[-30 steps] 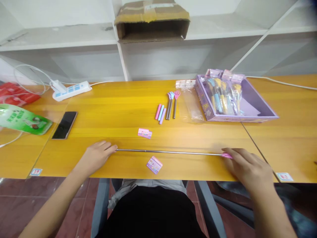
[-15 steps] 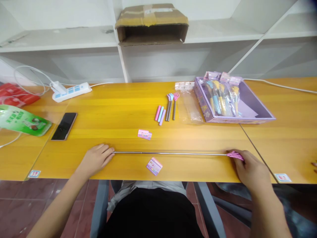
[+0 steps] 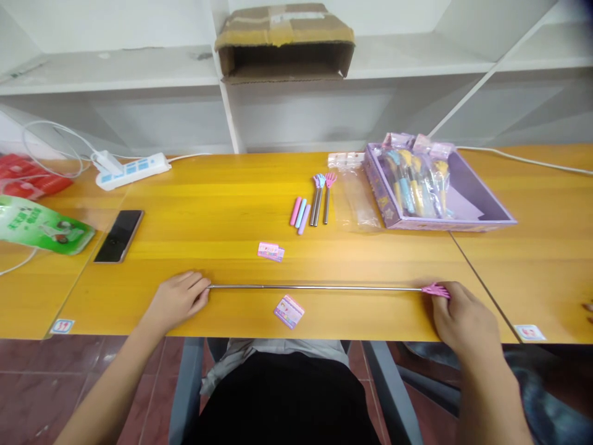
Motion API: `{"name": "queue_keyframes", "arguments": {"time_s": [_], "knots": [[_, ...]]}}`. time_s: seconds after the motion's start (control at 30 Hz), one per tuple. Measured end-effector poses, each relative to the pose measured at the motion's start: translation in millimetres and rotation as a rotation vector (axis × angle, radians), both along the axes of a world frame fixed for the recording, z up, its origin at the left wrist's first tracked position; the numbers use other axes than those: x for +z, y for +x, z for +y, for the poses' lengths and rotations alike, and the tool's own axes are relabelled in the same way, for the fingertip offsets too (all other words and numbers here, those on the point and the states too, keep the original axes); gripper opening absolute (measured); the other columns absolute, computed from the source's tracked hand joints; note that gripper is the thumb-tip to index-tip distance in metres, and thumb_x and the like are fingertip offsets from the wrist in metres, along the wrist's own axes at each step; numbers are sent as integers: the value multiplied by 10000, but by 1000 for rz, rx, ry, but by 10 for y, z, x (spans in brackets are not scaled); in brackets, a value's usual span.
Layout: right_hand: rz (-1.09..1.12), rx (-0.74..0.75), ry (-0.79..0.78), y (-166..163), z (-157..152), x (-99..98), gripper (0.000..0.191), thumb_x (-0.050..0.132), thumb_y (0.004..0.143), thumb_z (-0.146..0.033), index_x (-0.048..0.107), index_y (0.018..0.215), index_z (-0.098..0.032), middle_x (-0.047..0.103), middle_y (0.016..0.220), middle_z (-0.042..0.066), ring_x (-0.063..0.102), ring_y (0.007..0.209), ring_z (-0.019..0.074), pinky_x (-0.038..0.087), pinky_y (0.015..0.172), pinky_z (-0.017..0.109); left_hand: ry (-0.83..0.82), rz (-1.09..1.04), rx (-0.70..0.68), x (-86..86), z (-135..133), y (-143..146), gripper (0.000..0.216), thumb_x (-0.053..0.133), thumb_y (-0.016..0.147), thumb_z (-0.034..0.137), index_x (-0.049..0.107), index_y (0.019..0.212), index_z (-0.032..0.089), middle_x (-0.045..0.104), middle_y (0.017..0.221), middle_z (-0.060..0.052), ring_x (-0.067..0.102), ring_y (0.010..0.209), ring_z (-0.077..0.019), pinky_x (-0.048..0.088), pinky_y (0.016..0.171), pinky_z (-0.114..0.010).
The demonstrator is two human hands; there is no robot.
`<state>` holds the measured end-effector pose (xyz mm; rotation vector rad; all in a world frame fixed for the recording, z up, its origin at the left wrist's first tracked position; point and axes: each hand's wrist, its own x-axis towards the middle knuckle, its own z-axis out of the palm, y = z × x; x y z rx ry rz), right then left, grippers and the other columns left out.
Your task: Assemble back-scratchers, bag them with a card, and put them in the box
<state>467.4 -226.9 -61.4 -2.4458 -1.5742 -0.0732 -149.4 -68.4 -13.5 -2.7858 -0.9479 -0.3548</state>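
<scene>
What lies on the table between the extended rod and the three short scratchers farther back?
In the head view, one small pink card lies on bare table between the extended rod and the short scratchers.

On the desk (image 3: 208,210) I see a phone (image 3: 119,235) at far left, face up, with a green packet (image 3: 39,225) and a red packet (image 3: 25,179) beyond it. A power strip (image 3: 133,170) lies near the back edge. At centre: three pastel sleeves (image 3: 299,214) beside three short scratchers (image 3: 320,196). A clear bag (image 3: 356,194) touches a purple tray (image 3: 482,210) holding packed scratchers (image 3: 417,182). Two small cards (image 3: 271,251) (image 3: 289,310) lie near the front. A cardboard box (image 3: 283,40) sits on the shelf (image 3: 115,65).
</scene>
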Motion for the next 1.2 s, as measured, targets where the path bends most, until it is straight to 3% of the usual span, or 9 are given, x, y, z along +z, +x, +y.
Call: {"name": "queue_keyframes", "arguments": {"time_s": [0.33, 0.57, 0.8, 0.9, 1.03, 1.2], "knots": [[-110, -18, -143, -5, -6, -15, 331, 403, 1105, -408, 639, 1074, -178, 775, 1033, 189, 639, 711, 256, 374, 687, 370, 41, 17, -12, 108, -93, 111, 213, 541, 1042, 154, 677, 889, 211, 657, 732, 6, 635, 659, -170, 431, 594, -319], [-98, 122, -115, -471, 182, 16, 266, 508, 1088, -398, 657, 1066, -178, 742, 871, 104, 566, 595, 191, 313, 617, 320, 70, 42, -24, 215, -200, 527, 218, 528, 1027, 154, 663, 867, 213, 651, 707, 16, 632, 613, -153, 429, 543, -311], [-180, 113, -47, -693, 326, 225, 239, 532, 1074, -373, 658, 1011, -180, 713, 807, 75, 488, 553, 150, 249, 611, 310, 22, -9, -37, 259, -205, 713, 188, 533, 1047, 179, 695, 957, 214, 711, 763, 5, 655, 625, -158, 436, 543, -311], [-177, 278, -36, -980, 385, 282, 258, 555, 1075, -398, 630, 949, -185, 688, 757, 55, 512, 565, 154, 244, 609, 308, -21, -1, -60, 183, -301, 941, 163, 543, 1057, 188, 692, 994, 204, 702, 772, -6, 664, 630, -165, 425, 543, -317], [-167, 496, -8, -1647, 455, 277, 245, 551, 1080, -352, 591, 892, -199, 671, 733, 56, 580, 602, 183, 267, 617, 330, -49, -19, -80, 54, -482, 1385, 134, 550, 1061, 188, 676, 1017, 183, 674, 772, -23, 668, 636, -187, 401, 522, -343], [-166, 603, 24, -2179, 493, 209, 217, 567, 1070, -314, 575, 881, -209, 673, 728, 47, 612, 619, 196, 320, 659, 339, -107, 17, -103, -38, -547, 1665, 130, 556, 1076, 220, 679, 1049, 186, 699, 830, -47, 678, 668, -187, 404, 521, -339]]}}
